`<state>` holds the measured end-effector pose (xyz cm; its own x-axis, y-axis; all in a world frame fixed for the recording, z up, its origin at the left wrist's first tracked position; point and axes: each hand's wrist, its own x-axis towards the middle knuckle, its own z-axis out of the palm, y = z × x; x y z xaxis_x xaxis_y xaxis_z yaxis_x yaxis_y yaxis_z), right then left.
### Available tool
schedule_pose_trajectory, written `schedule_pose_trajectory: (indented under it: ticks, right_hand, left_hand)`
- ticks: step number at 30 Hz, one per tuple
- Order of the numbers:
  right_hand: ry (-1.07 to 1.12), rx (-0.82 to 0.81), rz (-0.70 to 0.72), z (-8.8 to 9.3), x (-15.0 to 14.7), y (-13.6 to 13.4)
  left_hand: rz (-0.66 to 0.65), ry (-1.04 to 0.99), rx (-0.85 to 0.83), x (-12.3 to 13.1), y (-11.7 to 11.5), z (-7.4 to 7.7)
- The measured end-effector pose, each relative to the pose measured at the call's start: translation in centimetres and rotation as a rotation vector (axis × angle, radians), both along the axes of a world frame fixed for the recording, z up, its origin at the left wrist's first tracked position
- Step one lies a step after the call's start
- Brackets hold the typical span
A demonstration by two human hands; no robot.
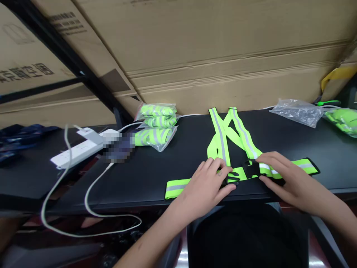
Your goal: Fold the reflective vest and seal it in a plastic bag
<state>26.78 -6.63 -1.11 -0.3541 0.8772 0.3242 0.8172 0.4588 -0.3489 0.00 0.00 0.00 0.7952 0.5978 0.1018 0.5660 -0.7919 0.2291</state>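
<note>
A neon-yellow reflective strap vest lies spread on the black table, its two shoulder straps crossing toward the back. Its waist belt runs along the table's front edge. My left hand pinches the belt beside one half of the black buckle. Curled fingers of my right hand grip the belt and the other buckle half. The buckle sits between the two hands.
Several bagged folded vests lie at the back left. A white power strip with trailing cables sits left. An empty clear bag and more neon vests lie at the right. Cardboard boxes wall the back.
</note>
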Motion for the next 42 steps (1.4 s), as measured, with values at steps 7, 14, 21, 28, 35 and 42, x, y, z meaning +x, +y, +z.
schedule_pose_trajectory:
  ticks: [7, 14, 21, 28, 35, 42]
  right_hand:
    - [-0.012, -0.002, 0.016, -1.0, 3.6, -0.4]
    - [-0.247, 0.219, -0.015, -1.1, 3.7, -1.4]
    - [-0.341, 0.237, 0.050, 0.5, -0.6, 0.5]
    - [-0.257, 0.061, 0.096, 1.3, -1.7, 1.6]
    - [-0.091, 0.085, 0.130, 0.9, -2.4, 2.2]
    - [-0.097, 0.100, 0.162, 1.2, -3.3, 2.4]
  left_hand:
    - [-0.008, -0.044, -0.017, -0.2, 0.1, -0.2]
    - [-0.009, -0.057, 0.004, -0.1, 0.0, -0.2]
    - [0.025, -0.043, 0.057, 0.3, -0.2, -0.1]
    - [0.041, -0.064, 0.014, 0.4, -0.2, -0.5]
    - [0.049, -0.077, 0.004, 0.4, 0.1, -0.6]
    - [0.047, -0.077, 0.007, 0.3, 0.1, -0.8]
